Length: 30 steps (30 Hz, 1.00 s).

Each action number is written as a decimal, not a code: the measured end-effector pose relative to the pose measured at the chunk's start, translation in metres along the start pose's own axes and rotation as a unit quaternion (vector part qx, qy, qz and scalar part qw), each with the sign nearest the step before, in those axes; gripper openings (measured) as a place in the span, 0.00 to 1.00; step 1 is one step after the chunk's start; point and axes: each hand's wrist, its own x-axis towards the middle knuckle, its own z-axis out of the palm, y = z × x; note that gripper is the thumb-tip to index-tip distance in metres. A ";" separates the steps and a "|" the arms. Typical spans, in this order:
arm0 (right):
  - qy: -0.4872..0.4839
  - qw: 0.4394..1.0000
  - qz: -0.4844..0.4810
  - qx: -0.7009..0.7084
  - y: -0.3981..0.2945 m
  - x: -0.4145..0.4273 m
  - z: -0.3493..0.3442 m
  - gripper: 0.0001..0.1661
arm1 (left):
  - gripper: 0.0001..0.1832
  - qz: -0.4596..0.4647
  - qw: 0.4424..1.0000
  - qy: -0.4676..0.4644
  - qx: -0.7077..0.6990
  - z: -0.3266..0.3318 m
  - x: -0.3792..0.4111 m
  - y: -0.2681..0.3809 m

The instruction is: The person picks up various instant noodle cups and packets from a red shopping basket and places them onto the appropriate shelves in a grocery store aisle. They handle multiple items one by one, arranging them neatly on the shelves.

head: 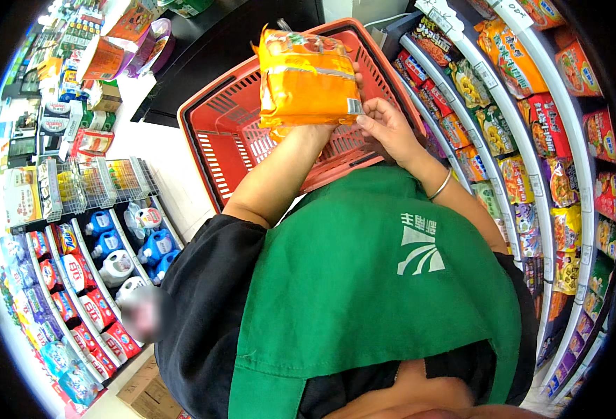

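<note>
An orange plastic multipack point(310, 94), probably instant noodles, is held up over a red plastic shopping basket point(224, 180). My left hand point(322, 135) supports it from beneath and behind. Most of that hand is hidden by the pack; some fingertips show along its right side. At the pack's near right corner, beside a printed barcode, my right hand point(389, 125) pinches the wrapper between thumb and fingers. Below the pack, the basket shows slotted walls. A bit of orange wrapping point(279, 134) peeks out under the pack; whether it is a separate item I cannot tell.
Curved-looking shelves of noodle packets point(541, 125) rise close on my right. To the left stand shelves of detergent bottles point(116, 267) and wire racks point(95, 180). A black counter point(198, 57) lies beyond the basket. A cardboard box point(150, 390) sits on the floor.
</note>
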 end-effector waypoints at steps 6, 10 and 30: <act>-0.025 0.999 -0.011 0.033 0.013 0.001 0.018 0.11 | 0.22 -0.042 0.998 -0.016 -0.031 -0.009 -0.001 -0.003; -0.037 0.999 -0.015 -0.001 0.014 0.001 0.021 0.13 | 0.21 -0.065 0.993 -0.072 -0.061 -0.021 0.002 0.000; 0.104 0.983 0.068 0.135 -0.003 -0.009 0.010 0.17 | 0.27 -0.079 0.992 -0.010 0.097 -0.003 -0.034 0.016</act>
